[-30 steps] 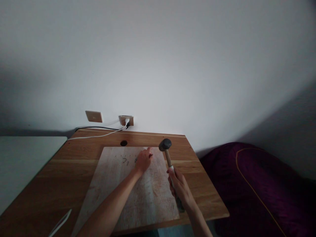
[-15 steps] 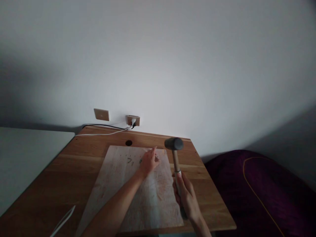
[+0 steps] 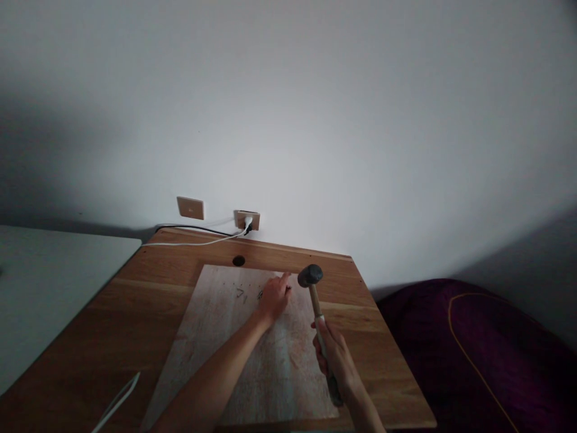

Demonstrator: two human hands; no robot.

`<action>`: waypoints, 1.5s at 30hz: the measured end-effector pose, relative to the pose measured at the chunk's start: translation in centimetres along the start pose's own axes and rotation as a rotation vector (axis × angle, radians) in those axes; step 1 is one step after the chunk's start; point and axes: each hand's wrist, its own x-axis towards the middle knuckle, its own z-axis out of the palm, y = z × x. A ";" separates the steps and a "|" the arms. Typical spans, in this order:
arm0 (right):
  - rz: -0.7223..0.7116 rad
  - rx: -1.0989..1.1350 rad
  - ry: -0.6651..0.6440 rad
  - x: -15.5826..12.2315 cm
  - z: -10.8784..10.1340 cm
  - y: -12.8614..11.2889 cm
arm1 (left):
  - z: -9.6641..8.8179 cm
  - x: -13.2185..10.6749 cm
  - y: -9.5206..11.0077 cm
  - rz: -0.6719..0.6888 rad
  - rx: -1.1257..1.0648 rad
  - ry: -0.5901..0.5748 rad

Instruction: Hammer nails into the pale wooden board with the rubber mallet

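My right hand is wrapped round the handle of a mallet with a black head and a pale wooden shaft. The mallet's head is raised near the far right corner of a whitish wooden board. On the board's far part rests my left hand, thumb and fingers drawn together; whatever they grip is too small or hidden to make out. Several thin loose nails lie left of that hand. Beyond them runs a row of small dark dots, nails or holes, I cannot tell which.
The board lies on a wooden desk against a white wall. Cables run along the back to a wall socket. A white surface borders the left side, a white strip stands front left, and a purple beanbag-like form is at right.
The mallet's head has come down slightly and to the left, with my right hand tilting it. My left fingers have drawn closer together in about the same spot.
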 end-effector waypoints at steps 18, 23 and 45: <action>0.016 -0.076 -0.014 0.5 1.1 1.8 | -0.4 -0.3 0.4 0.054 0.083 0.029; -0.026 0.025 0.035 0.5 0.7 1.1 | -0.3 -0.2 0.2 0.035 0.084 0.014; -0.008 -0.021 -0.030 -0.2 0.6 -0.1 | 0.3 -0.1 -0.4 -0.018 -0.006 0.049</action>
